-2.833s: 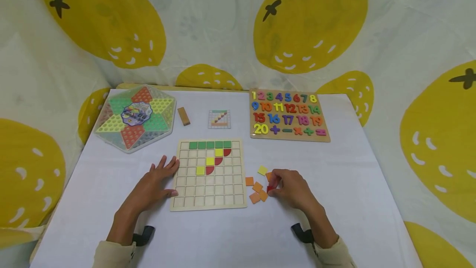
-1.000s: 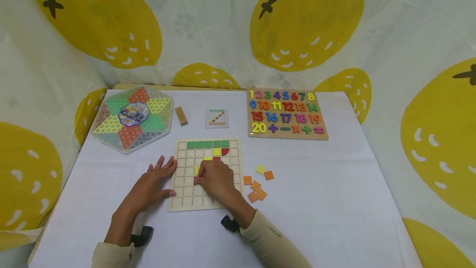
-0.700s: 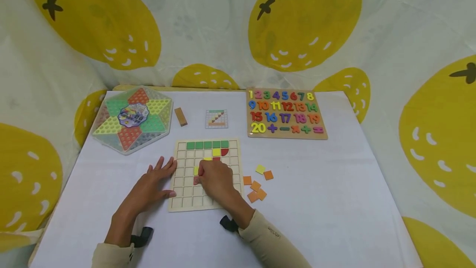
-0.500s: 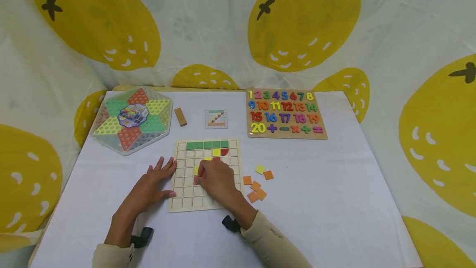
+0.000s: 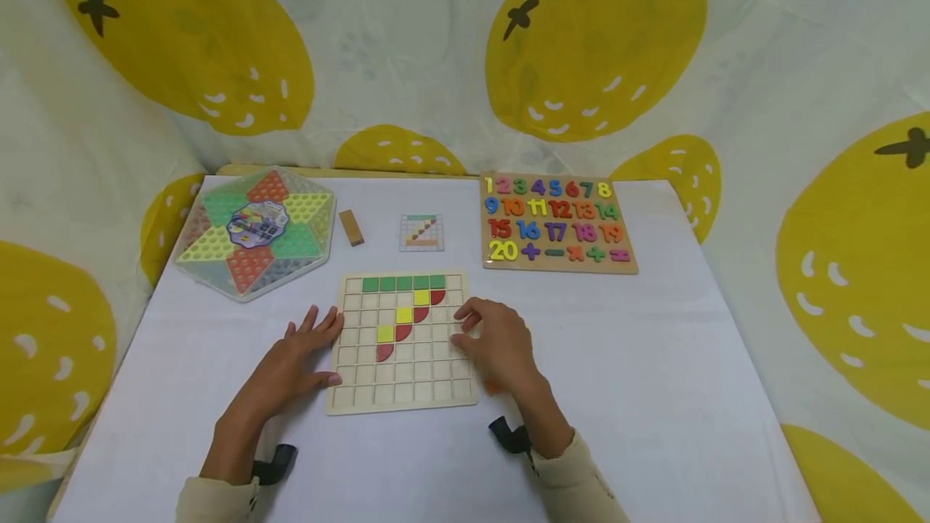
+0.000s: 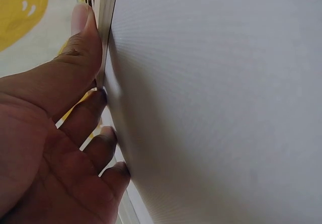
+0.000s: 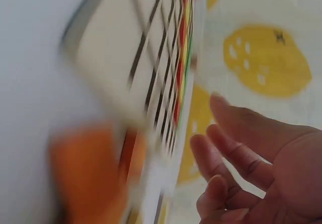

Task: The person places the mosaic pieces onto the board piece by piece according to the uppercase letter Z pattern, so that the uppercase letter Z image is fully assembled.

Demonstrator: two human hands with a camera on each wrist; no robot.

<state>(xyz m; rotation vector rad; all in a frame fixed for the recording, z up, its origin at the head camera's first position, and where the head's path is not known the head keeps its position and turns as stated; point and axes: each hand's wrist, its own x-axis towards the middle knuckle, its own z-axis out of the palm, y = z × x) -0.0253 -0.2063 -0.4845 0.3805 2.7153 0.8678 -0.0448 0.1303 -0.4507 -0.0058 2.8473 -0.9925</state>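
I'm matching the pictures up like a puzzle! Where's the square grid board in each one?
Head: the grid board lies just below the middle, a bit left.
Left wrist: the grid board is a thin strip, upper left.
Right wrist: the grid board slants across the upper middle, partly blurred.
Shared landmark: the yellow-fruit cloth.

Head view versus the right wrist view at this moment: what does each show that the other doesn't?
Only the head view clearly shows the hexagonal game board, the number puzzle and the small pattern card.

Only the right wrist view shows the palm side of the right hand.

Both share the gridded board with its green pieces, yellow pieces and red pieces, the fruit-print cloth, and loose orange, blurred at the wrist and mostly hidden from the head.
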